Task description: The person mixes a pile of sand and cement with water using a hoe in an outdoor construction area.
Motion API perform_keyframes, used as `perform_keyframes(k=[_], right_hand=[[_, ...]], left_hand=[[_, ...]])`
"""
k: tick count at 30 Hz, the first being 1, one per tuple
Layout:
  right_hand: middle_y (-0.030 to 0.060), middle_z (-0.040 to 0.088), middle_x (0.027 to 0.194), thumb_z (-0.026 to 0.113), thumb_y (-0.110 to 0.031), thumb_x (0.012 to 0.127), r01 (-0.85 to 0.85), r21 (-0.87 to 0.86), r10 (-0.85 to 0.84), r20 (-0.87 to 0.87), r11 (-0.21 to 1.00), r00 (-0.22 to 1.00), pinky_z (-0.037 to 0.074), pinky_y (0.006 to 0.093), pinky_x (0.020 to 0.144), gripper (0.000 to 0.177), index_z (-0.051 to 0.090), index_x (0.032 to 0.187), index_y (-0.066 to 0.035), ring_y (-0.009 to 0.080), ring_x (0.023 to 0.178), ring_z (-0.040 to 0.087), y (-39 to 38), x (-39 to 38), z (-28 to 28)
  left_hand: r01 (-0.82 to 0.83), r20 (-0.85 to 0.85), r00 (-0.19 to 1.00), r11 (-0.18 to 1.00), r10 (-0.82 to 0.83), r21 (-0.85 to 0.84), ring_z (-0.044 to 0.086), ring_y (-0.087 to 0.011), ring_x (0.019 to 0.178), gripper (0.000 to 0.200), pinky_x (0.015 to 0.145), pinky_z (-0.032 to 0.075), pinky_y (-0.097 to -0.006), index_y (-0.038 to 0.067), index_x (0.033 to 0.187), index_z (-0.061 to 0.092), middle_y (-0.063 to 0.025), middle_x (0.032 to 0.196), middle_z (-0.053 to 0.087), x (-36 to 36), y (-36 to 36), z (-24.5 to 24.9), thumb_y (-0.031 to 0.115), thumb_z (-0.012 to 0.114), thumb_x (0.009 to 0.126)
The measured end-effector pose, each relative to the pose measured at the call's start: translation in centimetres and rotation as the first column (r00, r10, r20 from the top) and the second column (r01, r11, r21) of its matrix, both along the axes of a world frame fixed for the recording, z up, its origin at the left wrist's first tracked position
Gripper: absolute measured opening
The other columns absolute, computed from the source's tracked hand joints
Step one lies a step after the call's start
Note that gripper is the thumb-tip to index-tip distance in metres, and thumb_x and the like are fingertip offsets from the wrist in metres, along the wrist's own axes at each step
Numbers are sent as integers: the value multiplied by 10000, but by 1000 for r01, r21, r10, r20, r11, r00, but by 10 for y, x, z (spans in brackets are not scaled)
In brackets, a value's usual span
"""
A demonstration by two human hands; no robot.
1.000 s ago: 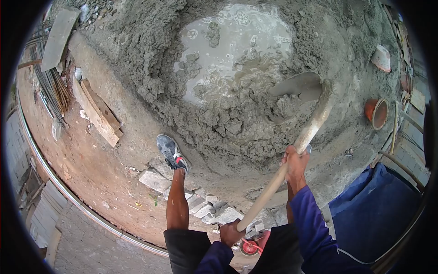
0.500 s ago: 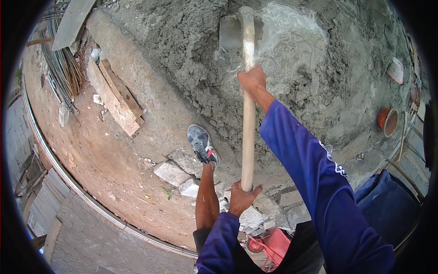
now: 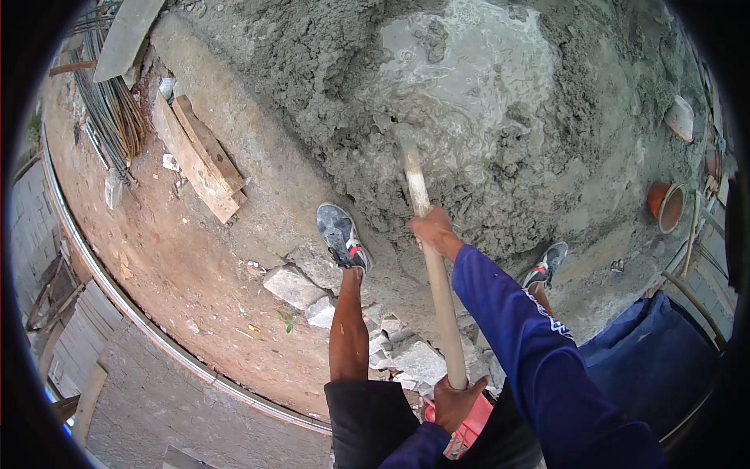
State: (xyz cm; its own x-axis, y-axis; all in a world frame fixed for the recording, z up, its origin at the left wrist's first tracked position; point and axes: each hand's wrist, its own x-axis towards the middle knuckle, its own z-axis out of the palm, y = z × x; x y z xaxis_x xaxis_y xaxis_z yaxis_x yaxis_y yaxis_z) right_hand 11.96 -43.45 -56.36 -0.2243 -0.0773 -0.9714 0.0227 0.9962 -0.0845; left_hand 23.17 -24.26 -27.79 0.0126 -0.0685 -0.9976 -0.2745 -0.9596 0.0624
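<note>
A hoe (image 3: 441, 305) slants across the wet grey mortar (image 3: 469, 70), and its blade is hidden in the mix. My right hand (image 3: 436, 232) is wrapped round the middle of the wooden handle. Lower down, near my body, my left hand (image 3: 455, 402) grips the handle's butt end. Watery slurry pools at the top of the mortar heap, with thicker lumps around it. My shoes stand on either side of the handle, at the heap's near edge.
Wooden planks (image 3: 199, 160) and bundled steel rods (image 3: 113, 117) lie on the left. An orange bucket (image 3: 666, 208) and a blue tarp (image 3: 648, 363) are on the right. Broken concrete blocks (image 3: 293, 287) lie by my left foot, and a red wheelbarrow (image 3: 473, 426) is partly visible below.
Both hands have drawn the hoe back towards my body. Its blade, visible earlier in the slurry, is now sunk in the nearer mortar. My right shoe has come into view.
</note>
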Motion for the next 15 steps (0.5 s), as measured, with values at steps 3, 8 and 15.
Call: perform_keyframes(k=[3, 8, 15], right_hand=[[169, 701, 780, 675, -174, 853, 82, -50, -79, 55, 995, 995, 555, 402, 555, 317, 669, 984, 114, 253, 615, 697, 45, -14, 3], [60, 557, 670, 643, -22, 869, 400, -174, -375, 158, 900, 913, 465, 348, 445, 213, 530, 1044, 26, 155, 508, 539, 110, -42, 46], [51, 559, 697, 652, 11, 869, 581, -230, -576, 98, 780, 812, 458, 317, 436, 204, 533, 1034, 17, 137, 511, 550, 112, -79, 101]], left_hand=[[21, -3, 1000, 997, -21, -75, 548, -85, 568, 292, 523, 477, -294, 41, 751, 605, -15, 639, 599, 2, 69, -3, 161, 863, 815], [350, 125, 934, 928, -335, -125, 672, -101, 694, 253, 649, 555, -299, 12, 947, 748, -38, 757, 725, 14, 148, 8, 216, 840, 829], [383, 127, 921, 916, -368, -117, 745, -231, 761, 238, 707, 579, -391, 51, 981, 751, -152, 822, 753, 22, 130, -14, 184, 794, 788]])
